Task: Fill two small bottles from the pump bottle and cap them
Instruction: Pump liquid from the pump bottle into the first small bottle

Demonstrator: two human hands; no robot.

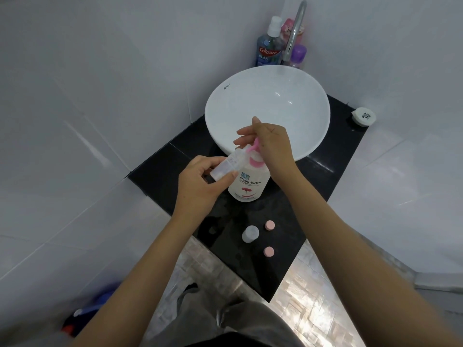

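A white pump bottle (248, 184) with a pink pump head stands on the black counter (325, 171) in front of the basin. My left hand (200, 184) holds a small clear bottle (229, 162) tilted, its mouth up against the pink spout. My right hand (268, 144) rests on top of the pump head, fingers spread toward the basin. A second small clear bottle (250, 233) stands upright and uncapped near the counter's front. Two pink caps lie beside it, one (269, 225) to its right and one (268, 251) nearer to me.
A white bowl basin (225, 101) sits behind the pump bottle under a chrome tap (295, 28). Mouthwash (268, 48) and other bottles stand in the corner. A white round lid (363, 116) lies at the counter's right. Tiled walls close in on both sides.
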